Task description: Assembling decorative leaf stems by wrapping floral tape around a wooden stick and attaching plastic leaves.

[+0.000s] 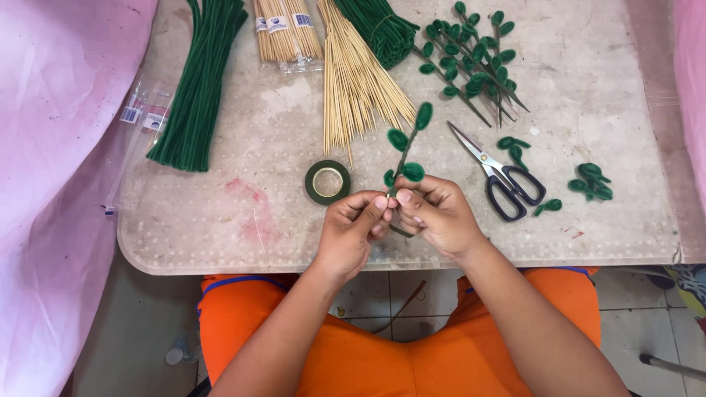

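Note:
A thin stick wrapped in green, with several green pipe-cleaner leaf loops, forms a leafy stem [406, 151] that rises from between my hands. My left hand [354, 229] pinches its lower end with thumb and forefinger. My right hand [435, 212] pinches the same stem right beside it, just under the lowest leaf. A short green strand curls below my fingers. Both hands hover over the front edge of the worn white table [243, 220].
A roll of green floral tape [327, 181] lies left of my hands, dark-handled scissors [502, 179] to the right. Bamboo skewers [357, 81], green pipe-cleaner bundles [195, 88], finished leafy stems [474, 62] and loose leaf loops [592, 182] lie farther back. Pink plastic sheeting [51, 147] hangs at left.

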